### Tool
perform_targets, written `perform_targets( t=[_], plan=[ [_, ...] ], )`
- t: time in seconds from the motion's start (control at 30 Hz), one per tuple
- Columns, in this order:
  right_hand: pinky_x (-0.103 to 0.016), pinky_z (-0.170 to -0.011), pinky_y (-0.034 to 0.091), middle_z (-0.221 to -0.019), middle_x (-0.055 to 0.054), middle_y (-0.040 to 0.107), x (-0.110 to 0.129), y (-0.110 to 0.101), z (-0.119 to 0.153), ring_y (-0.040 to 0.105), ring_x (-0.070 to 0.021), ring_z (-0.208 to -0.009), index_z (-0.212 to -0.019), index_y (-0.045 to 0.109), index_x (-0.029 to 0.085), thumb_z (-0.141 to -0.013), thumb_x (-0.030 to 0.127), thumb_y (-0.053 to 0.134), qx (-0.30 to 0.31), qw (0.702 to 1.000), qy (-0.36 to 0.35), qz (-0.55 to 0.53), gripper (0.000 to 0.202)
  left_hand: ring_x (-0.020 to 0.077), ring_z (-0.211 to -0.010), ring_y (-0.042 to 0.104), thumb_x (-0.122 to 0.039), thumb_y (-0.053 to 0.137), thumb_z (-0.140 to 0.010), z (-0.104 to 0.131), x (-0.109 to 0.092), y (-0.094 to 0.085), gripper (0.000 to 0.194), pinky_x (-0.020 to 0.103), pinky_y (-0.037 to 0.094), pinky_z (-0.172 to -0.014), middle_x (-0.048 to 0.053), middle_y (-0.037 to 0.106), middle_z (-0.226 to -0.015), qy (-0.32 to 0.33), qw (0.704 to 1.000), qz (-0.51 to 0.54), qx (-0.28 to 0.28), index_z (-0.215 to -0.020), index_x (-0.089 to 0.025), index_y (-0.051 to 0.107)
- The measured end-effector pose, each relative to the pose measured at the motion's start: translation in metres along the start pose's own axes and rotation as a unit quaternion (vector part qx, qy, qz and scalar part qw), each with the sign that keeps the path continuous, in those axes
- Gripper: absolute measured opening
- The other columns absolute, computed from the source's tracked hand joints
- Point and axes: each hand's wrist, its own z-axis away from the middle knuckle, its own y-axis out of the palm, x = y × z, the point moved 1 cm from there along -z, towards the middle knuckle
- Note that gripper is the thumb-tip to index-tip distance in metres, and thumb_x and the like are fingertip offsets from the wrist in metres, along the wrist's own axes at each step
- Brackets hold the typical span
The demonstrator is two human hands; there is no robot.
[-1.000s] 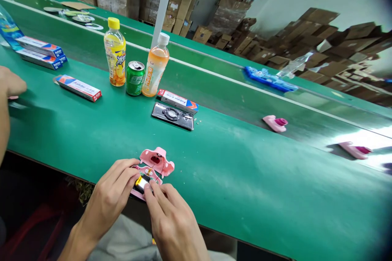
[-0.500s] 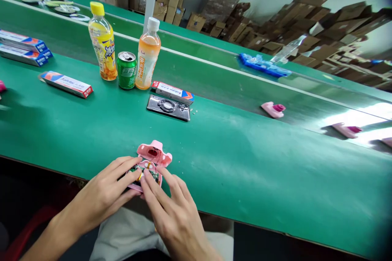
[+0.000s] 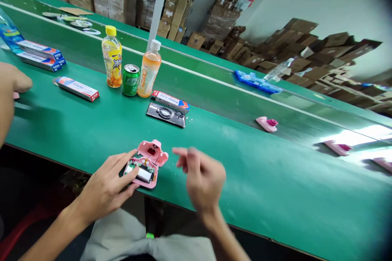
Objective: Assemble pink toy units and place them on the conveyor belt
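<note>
An opened pink casing (image 3: 149, 184) lies at the front edge of the green table, with a circuit board and a white block (image 3: 145, 174) inside. Its other pink half (image 3: 161, 158) lies just behind, joined by thin wires. My left hand (image 3: 112, 179) grips the casing's left side, fingertips over the board and thumb at the front rim. To the right of the casing my right hand (image 3: 203, 175) is raised above the table, touching nothing, blurred, its fingers curled; whether something small is between them cannot be made out.
Behind are a black phone (image 3: 166, 114), white boxes (image 3: 78, 88), a green can (image 3: 131, 80) and two bottles (image 3: 112, 58). Pink parts (image 3: 267, 124) and a blue tray (image 3: 256, 82) lie on the belt (image 3: 214, 94). Another person's hand (image 3: 21, 79) reaches in at the left.
My right hand has left the casing, moving right and up, uncovering the white block. My left hand stays on the casing. Another person's arm has appeared at the left. The camera view has shifted.
</note>
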Motion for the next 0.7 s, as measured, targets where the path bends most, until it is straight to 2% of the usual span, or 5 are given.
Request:
perform_targets(
  t=[0.07, 0.13, 0.23, 0.5, 0.7],
  plan=[
    [-0.027, -0.056, 0.041, -0.057, -0.004, 0.063, -0.004, 0.006, -0.054, 0.057, -0.0119, -0.052, -0.066, 0.072, 0.015, -0.109, 0.054, 0.031, 0.201, 0.970, 0.077, 0.117, 0.072, 0.0318, -0.119, 0.060, -0.023, 0.060, -0.098, -0.002, -0.003, 0.001, 0.023, 0.049, 0.052, -0.097, 0.017, 0.063, -0.138, -0.007, 1.000, -0.026, 0.000, -0.120, -0.019, 0.064],
    [-0.027, -0.058, 0.041, -0.056, -0.005, 0.062, -0.007, 0.022, -0.096, 0.055, -0.0126, -0.051, -0.064, 0.073, 0.013, -0.107, 0.062, 0.032, 0.464, 0.854, 0.118, 0.203, 0.077, 0.0316, -0.117, 0.060, -0.026, 0.059, -0.099, -0.003, -0.006, 0.002, 0.021, 0.049, 0.051, -0.096, 0.016, 0.065, -0.131, -0.012, 0.999, -0.039, 0.003, -0.119, -0.020, 0.065],
    [-0.028, -0.056, 0.042, -0.054, -0.005, 0.064, -0.001, 0.047, -0.127, 0.052, -0.0133, -0.049, -0.060, 0.072, 0.013, -0.095, 0.069, 0.055, 0.627, 0.735, 0.135, 0.219, 0.068, 0.0307, -0.116, 0.059, -0.025, 0.056, -0.101, -0.004, -0.010, 0.003, 0.021, 0.048, 0.051, -0.096, 0.014, 0.065, -0.130, -0.020, 0.999, -0.046, -0.003, -0.119, -0.020, 0.064],
    [-0.027, -0.056, 0.034, -0.063, -0.003, 0.066, 0.028, 0.031, -0.122, 0.054, -0.0124, -0.058, -0.065, 0.071, 0.014, -0.095, 0.053, 0.067, 0.604, 0.775, 0.002, 0.189, 0.049, 0.0270, -0.120, 0.061, -0.032, 0.067, -0.097, 0.001, -0.016, 0.004, 0.024, 0.042, 0.050, -0.100, 0.007, 0.066, -0.130, -0.122, 0.986, 0.092, -0.070, -0.119, -0.028, 0.061],
    [-0.024, -0.068, 0.043, -0.098, -0.003, 0.077, 0.032, -0.012, -0.103, 0.065, -0.0129, -0.079, -0.110, 0.077, 0.017, -0.099, 0.019, 0.065, 0.484, 0.858, -0.173, -0.011, 0.016, 0.0215, -0.122, 0.062, -0.045, 0.059, -0.100, -0.012, -0.023, 0.010, 0.038, 0.031, 0.053, -0.100, 0.007, 0.059, -0.135, -0.285, 0.842, 0.387, -0.246, -0.134, -0.029, 0.053]
  ],
)
